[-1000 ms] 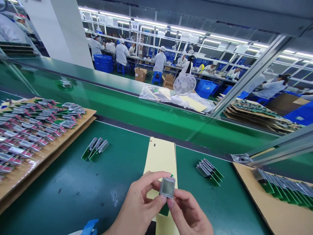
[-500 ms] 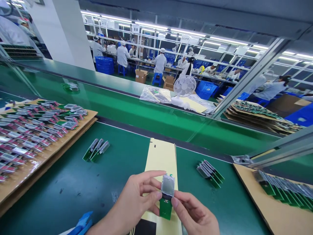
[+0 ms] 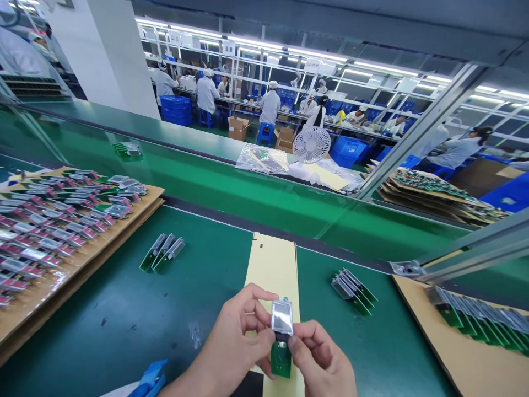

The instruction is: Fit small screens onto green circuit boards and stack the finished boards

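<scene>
Cardboard tray [image 3: 124, 220] holds display modules [image 3: 53, 226]; hands [image 3: 281, 353] grip one.

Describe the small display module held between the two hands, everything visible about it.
The display module is a small green circuit board with a squarish, silver-framed glass screen at its top, glaring in the light. A dark band joins screen and board. It stands roughly upright above the yellow sheet on the green bench. The left hand pinches the screen's left edge; the right hand grips the board from the right.
</scene>
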`<state>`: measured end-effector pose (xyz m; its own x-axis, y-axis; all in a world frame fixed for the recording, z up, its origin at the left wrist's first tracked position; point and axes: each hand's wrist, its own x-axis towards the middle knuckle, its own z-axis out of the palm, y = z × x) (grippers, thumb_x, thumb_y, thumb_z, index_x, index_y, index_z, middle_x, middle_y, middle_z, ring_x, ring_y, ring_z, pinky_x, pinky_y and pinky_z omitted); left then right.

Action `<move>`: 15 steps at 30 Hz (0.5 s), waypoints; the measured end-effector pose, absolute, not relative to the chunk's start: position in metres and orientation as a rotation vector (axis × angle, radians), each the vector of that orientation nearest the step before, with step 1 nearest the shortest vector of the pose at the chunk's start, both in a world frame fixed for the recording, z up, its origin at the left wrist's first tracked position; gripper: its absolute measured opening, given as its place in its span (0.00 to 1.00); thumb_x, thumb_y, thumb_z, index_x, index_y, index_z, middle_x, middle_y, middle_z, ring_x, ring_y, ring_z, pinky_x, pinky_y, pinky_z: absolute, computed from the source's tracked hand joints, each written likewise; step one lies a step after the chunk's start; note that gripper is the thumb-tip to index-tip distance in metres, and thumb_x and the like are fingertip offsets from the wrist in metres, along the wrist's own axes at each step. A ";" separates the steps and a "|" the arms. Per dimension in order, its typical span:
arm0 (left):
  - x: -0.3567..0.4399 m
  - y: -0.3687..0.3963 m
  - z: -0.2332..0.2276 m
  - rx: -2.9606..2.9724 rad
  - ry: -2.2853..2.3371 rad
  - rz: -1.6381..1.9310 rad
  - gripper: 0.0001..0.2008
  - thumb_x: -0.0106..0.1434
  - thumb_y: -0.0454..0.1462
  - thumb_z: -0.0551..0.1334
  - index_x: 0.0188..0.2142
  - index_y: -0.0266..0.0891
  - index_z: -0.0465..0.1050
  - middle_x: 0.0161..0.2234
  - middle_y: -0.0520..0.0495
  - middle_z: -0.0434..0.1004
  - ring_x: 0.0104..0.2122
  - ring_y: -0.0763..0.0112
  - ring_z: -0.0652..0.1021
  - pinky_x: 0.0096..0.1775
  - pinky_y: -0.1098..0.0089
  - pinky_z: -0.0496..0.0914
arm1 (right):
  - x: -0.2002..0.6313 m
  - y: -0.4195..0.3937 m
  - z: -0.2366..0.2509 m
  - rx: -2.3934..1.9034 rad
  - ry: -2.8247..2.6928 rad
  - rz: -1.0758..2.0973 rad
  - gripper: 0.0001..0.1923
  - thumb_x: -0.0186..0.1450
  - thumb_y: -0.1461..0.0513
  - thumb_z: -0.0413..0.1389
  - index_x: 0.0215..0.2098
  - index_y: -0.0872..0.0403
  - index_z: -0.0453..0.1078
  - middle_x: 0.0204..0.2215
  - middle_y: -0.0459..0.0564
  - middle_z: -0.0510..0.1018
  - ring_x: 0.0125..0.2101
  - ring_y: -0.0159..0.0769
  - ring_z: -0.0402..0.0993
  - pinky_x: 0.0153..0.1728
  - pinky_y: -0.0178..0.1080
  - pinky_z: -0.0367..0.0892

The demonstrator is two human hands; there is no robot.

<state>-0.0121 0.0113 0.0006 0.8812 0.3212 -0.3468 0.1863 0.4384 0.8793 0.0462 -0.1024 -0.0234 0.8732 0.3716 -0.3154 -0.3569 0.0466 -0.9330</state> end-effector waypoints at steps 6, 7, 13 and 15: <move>-0.010 0.014 0.003 1.069 0.471 0.098 0.20 0.47 0.30 0.64 0.41 0.39 0.63 0.26 0.56 0.63 0.26 0.76 0.68 0.24 0.76 0.69 | 0.046 -0.100 -0.026 -1.276 0.024 0.718 0.17 0.45 0.49 0.65 0.24 0.52 0.72 0.18 0.45 0.72 0.20 0.29 0.63 0.23 0.32 0.59; -0.011 0.014 0.003 1.066 0.472 0.114 0.21 0.46 0.30 0.64 0.40 0.39 0.63 0.26 0.57 0.62 0.26 0.76 0.67 0.23 0.77 0.68 | 0.046 -0.100 -0.025 -1.280 -0.004 0.712 0.17 0.44 0.49 0.66 0.25 0.52 0.72 0.18 0.45 0.72 0.20 0.29 0.64 0.23 0.32 0.60; -0.013 0.010 0.003 1.005 0.518 0.121 0.18 0.45 0.29 0.62 0.38 0.40 0.65 0.25 0.57 0.61 0.24 0.79 0.66 0.21 0.79 0.65 | 0.043 -0.100 -0.027 -1.307 -0.043 0.624 0.16 0.43 0.53 0.68 0.23 0.52 0.70 0.18 0.45 0.72 0.20 0.27 0.62 0.21 0.29 0.57; -0.013 0.009 0.005 0.984 0.542 0.119 0.17 0.44 0.29 0.61 0.37 0.40 0.65 0.25 0.57 0.61 0.23 0.78 0.67 0.21 0.79 0.65 | 0.042 -0.100 -0.028 -1.265 0.019 0.639 0.16 0.42 0.54 0.68 0.22 0.52 0.70 0.18 0.45 0.73 0.19 0.27 0.62 0.21 0.29 0.57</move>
